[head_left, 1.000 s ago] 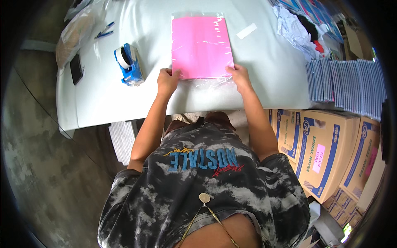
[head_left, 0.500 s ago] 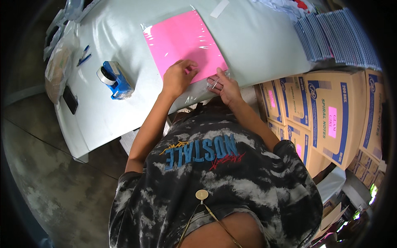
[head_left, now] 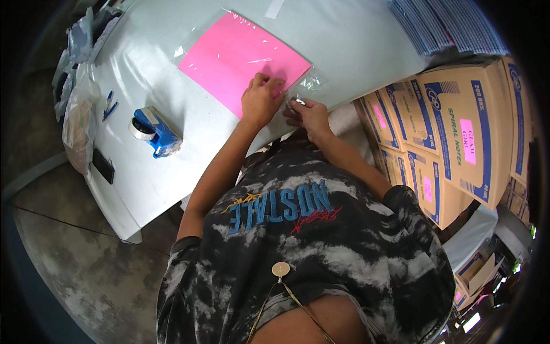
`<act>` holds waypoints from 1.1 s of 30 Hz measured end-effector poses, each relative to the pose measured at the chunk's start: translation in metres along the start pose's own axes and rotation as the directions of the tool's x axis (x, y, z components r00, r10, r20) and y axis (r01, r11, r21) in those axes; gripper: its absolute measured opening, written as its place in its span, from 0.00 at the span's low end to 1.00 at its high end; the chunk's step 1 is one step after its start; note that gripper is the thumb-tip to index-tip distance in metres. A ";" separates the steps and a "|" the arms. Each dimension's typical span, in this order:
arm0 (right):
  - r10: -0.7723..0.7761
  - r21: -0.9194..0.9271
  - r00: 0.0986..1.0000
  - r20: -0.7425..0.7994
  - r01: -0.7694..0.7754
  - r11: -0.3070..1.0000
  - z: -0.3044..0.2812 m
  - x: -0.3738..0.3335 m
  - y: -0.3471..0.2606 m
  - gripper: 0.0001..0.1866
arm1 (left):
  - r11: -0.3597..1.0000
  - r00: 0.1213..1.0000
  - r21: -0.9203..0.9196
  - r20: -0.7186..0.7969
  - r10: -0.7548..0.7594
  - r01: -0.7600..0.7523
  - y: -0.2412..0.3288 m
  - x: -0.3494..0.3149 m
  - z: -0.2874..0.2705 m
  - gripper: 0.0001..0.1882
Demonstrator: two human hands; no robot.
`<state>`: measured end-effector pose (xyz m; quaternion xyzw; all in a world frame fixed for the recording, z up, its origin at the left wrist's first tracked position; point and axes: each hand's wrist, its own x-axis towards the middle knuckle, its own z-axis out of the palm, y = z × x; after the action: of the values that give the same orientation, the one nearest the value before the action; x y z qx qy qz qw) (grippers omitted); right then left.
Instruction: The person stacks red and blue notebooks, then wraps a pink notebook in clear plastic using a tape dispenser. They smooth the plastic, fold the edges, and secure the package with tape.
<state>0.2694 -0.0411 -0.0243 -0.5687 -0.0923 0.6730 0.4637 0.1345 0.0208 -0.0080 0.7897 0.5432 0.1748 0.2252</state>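
Note:
A bright pink rectangular sheet or folder [head_left: 229, 57] lies in a clear plastic sleeve on the table, turned at a slant. My left hand [head_left: 262, 102] rests on its near part, fingers bent and spread from the thumb. Close to its right is my right hand [head_left: 310, 118], its thumb and index finger pinched on the loose edge of the clear plastic sleeve [head_left: 312, 82]. The other fingers of that hand curl below. Part of the pink piece's near edge is hidden under my left hand.
A blue tape dispenser [head_left: 163, 136], blue pens [head_left: 109, 107], a phone [head_left: 103, 166] and a plastic bag [head_left: 79, 123] are on the left. Spiral notebooks [head_left: 452, 26] stand in rows at the far right. Cardboard boxes [head_left: 458, 126] are stacked beside the table's right edge [head_left: 366, 97].
The pink piece in its sleeve has turned counterclockwise. My left hand has shifted right along it, and my right hand stays at the sleeve's edge. The whole view has shifted slightly.

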 end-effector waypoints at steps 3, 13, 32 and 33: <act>-0.027 0.022 0.999 -0.036 0.028 0.999 -0.004 0.002 -0.004 0.07 | 0.998 0.999 0.040 -0.037 0.039 -0.038 0.003 -0.002 0.000 0.15; -0.138 -0.147 0.990 0.028 0.141 0.979 0.020 0.017 -0.034 0.10 | 0.984 0.992 -0.179 0.127 0.018 0.005 0.007 -0.031 -0.044 0.25; -0.662 -0.665 0.495 0.563 0.747 -0.008 -0.046 0.062 -0.085 0.13 | 0.895 0.876 -0.075 0.256 -0.408 0.439 -0.013 -0.026 -0.042 0.12; -0.661 -0.673 0.515 0.546 0.740 0.021 -0.047 0.069 -0.086 0.11 | 0.895 0.875 -0.066 0.252 -0.413 0.442 -0.012 -0.025 -0.043 0.12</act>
<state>0.3593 0.0382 -0.0309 -0.5651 -0.6988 0.2292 0.3739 0.0936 0.0088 0.0209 0.6496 0.6628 0.0599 0.3676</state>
